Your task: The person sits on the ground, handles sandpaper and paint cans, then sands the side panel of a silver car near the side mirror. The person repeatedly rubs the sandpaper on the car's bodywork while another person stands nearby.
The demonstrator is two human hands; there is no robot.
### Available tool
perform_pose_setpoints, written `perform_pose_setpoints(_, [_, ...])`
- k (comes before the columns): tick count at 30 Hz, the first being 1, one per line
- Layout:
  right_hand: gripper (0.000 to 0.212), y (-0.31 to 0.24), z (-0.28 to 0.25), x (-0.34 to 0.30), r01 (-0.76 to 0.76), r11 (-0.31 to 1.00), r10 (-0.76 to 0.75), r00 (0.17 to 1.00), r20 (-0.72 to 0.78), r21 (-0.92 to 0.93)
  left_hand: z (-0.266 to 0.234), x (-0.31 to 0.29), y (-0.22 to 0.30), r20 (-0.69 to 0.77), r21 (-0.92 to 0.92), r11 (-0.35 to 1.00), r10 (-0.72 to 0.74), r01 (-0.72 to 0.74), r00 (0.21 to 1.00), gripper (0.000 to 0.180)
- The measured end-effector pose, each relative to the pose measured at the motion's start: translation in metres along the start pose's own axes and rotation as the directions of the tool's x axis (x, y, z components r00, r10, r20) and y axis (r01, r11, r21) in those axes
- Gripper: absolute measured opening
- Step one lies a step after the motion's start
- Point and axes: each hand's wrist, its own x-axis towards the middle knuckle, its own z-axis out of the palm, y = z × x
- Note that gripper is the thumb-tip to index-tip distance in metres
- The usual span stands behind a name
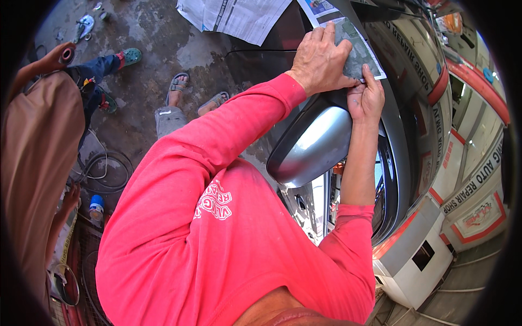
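Note:
A sheet of newspaper (pixel 356 48) with a dark printed picture lies against the dark grey car near the windshield, beyond the side mirror (pixel 314 144). My left hand (pixel 321 61) rests on the sheet's left part, its fingers stretched and spread. At the sheet's near corner, my right hand (pixel 366 99) has its palm turned up. Its index finger points up along the paper, and the other fingers curl at the edge. The two hands almost meet there, and the left thumb partly hides the corner. Both arms wear red sleeves.
Another newspaper sheet (pixel 236 19) covers part of the car farther left. At the left stands another person in blue trousers (pixel 89 73) and teal clogs (pixel 130 57). A coiled hose (pixel 106 168) and a blue-capped can (pixel 96 206) are on the stained floor.

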Motion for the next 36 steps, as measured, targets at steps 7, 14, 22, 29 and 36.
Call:
perform_pose_setpoints(7, [0.014, 0.006, 0.009, 0.003, 0.144, 0.959, -0.169, 0.982, -0.086, -0.245, -0.005, 0.007, 0.002, 0.111, -0.005, 1.000, -0.020, 0.020, 0.994, 0.072])
perform_pose_setpoints(14, [0.011, 0.005, 0.001, 0.007, 0.169, 0.921, -0.217, 0.970, -0.104, -0.350, -0.005, 0.012, 0.003, 0.032, 0.019, 1.000, 0.021, -0.022, 0.999, 0.064])
perform_pose_setpoints(22, [0.011, 0.003, 0.017, -0.002, 0.186, 0.940, -0.227, 0.967, -0.118, -0.285, -0.015, 0.020, 0.006, 0.014, -0.142, 0.989, -0.035, 0.037, 0.999, 0.047])
perform_pose_setpoints(29, [0.014, 0.006, 0.006, 0.007, 0.232, 0.939, -0.262, 0.961, -0.090, -0.252, -0.014, 0.023, 0.005, 0.063, -0.099, 0.995, -0.011, 0.017, 0.998, 0.057])
perform_pose_setpoints(36, [0.012, 0.008, 0.006, 0.005, 0.256, 0.916, -0.290, 0.954, -0.069, -0.307, -0.009, 0.022, 0.001, 0.151, -0.017, 1.000, -0.011, 0.014, 0.988, 0.073])
